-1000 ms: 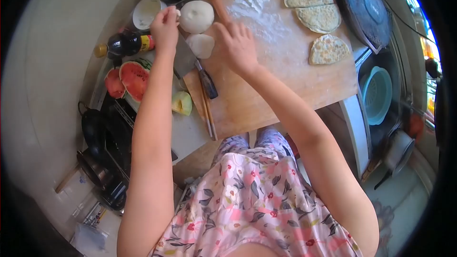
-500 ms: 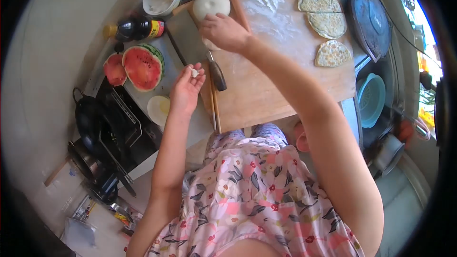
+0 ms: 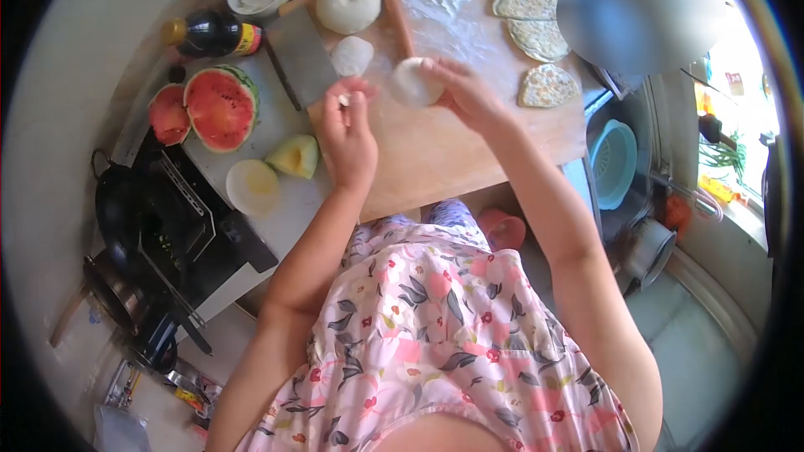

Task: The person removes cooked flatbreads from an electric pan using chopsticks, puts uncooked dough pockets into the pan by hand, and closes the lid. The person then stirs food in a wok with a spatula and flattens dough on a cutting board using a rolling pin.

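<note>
My right hand (image 3: 471, 99) holds a flat round dough piece (image 3: 412, 85) by its right edge, above the wooden board (image 3: 444, 159). In my closed left hand (image 3: 350, 136) a small white bit of dough (image 3: 343, 100) is pinched at the fingertips. Just beyond that hand lies another round dough piece (image 3: 353, 56). Behind it sits a large dough ball (image 3: 348, 6) with a dimple. The cleaver (image 3: 308, 52) rests at the board's left edge, its handle hidden by my left hand. A rolling pin (image 3: 394, 10) lies by the dough ball, its near end behind the held dough.
Flatbread pieces (image 3: 538, 39) lie at the board's right side, near scattered flour (image 3: 448, 12). A large blurred grey rounded shape (image 3: 641, 12) covers the upper right. Cut watermelon (image 3: 219, 109), a dark sauce bottle (image 3: 213, 36) and a bowl (image 3: 253, 187) stand left.
My right hand has moved from the dough ball back toward me and now holds the flat dough piece. My left hand shifted right and up. The blurred grey shape has appeared over the dark pan.
</note>
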Demonstrator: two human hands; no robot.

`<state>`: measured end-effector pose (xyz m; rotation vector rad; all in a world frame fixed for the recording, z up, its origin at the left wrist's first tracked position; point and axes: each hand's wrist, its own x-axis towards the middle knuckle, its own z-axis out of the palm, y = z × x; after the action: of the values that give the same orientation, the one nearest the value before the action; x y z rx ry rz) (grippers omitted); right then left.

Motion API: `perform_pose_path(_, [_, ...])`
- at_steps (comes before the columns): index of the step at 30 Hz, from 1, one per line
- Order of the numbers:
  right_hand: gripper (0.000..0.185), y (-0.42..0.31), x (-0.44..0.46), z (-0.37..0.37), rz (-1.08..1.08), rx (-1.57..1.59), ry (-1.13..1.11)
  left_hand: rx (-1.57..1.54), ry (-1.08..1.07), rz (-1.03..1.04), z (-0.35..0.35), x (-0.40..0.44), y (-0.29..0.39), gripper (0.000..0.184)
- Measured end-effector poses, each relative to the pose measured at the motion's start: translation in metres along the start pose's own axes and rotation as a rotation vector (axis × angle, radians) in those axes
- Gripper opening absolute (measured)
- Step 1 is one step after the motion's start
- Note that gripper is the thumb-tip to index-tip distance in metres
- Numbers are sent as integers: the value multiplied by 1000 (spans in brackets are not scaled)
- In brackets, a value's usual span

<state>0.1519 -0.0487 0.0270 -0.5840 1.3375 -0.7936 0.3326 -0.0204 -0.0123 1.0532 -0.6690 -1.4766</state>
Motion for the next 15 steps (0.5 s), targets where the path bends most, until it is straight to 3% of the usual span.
perform_pose_path(4, [33,35,-32,-10,41,218,38,638,-379,417,34,-18,5,36])
perform_pose_path(7, [33,40,-59,-19,91,492,57,1151,-527,580,56,-30,-16,40])
perform_pose_path(8, [32,40,-61,-30,177,716,-26,1201,-524,481,61,-35,-27,51])
perform_pose_path(11, [34,55,-75,-49,221,447,46,924,-595,225,62,-49,-67,61])
perform_pose_path(14, [33,79,-74,-86,165,231,20,201,-679,-237,82,-71,-50,66])
perform_pose_path(15, [32,80,-70,-98,152,172,9,206,-564,-207,86,-71,-60,65])
